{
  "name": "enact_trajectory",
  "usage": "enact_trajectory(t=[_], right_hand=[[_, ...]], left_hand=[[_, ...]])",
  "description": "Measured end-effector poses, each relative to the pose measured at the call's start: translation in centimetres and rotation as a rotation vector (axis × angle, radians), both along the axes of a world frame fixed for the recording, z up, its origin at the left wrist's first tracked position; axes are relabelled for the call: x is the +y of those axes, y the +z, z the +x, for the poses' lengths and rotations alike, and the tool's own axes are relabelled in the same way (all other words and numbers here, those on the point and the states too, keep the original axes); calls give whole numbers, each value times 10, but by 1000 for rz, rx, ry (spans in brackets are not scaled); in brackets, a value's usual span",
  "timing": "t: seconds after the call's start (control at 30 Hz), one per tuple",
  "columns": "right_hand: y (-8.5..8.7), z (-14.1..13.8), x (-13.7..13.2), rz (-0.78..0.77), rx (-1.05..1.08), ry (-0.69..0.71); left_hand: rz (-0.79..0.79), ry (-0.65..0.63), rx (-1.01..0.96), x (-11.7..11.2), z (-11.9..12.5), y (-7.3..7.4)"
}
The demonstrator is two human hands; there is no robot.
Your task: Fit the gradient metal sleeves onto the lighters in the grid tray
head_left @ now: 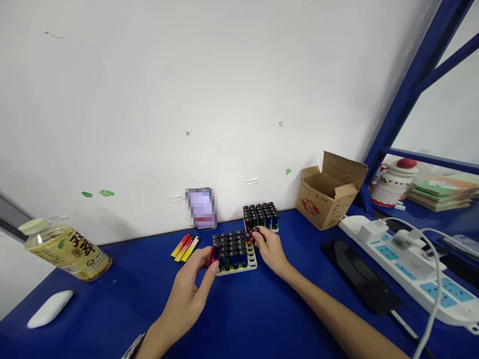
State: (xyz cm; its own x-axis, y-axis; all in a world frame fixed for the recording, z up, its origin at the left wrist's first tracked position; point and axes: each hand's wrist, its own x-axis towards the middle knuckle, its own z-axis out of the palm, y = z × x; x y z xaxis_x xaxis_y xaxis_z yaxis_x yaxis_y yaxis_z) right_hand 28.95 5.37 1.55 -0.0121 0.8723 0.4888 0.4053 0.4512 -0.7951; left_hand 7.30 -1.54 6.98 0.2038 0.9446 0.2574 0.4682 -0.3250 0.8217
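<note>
And there we had it: the left hand (pixel 183 294) closed on a magenta lighter (pixel 215 253), pinching it between the thumb and curled fingers, with the lighter upright at the near-left corner of the cream plastic rack (pixel 249 264). Over on the other side, the right hand (pixel 271 249) had its fingertips (pixel 258 234) pressed together on a dark-topped lighter (pixel 255 232) at the rack's far-right corner, its body too hidden for us to call the colour. Both wrists angled in toward the rack, the left forearm (pixel 157 344) rising from the bottom edge and the right forearm (pixel 337 314) reaching long from the lower right.

In the rack itself, rows of black-capped lighters (pixel 230 249) stood packed upright. Just behind the rack sat a second rack of lighters (pixel 261 218), right by the white wall (pixel 149 109). To the rack's left, three loose red-and-yellow lighters (pixel 184 248) lay side by side on the blue table (pixel 130 309), with a pixelated card (pixel 201 209) leaning on the wall behind them. Well left of the rack we spotted a tea bottle (pixel 67 252) on its side and a white mouse (pixel 50 309). To its right stood an open cardboard box (pixel 331 192), and farther right a black phone (pixel 361 275) lay beside a white power strip (pixel 404 264).
</note>
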Motion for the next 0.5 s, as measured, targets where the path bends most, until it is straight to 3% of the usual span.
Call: enact_trajectory(t=[0.1, 0.2, 0.4, 0.5], right_hand=[[0, -2, -2, 40, -61, 8], [1, -4, -6, 62, 0, 36], [0, -7, -3, -57, 483, 24], [-2, -6, 4, -237, 699, 117]], left_hand=[[-124, -73, -93, -5, 14, 6], [-141, -97, -204, -4, 26, 13], [-143, -137, -355, 2, 44, 30], [-140, -161, -406, 1, 51, 35]])
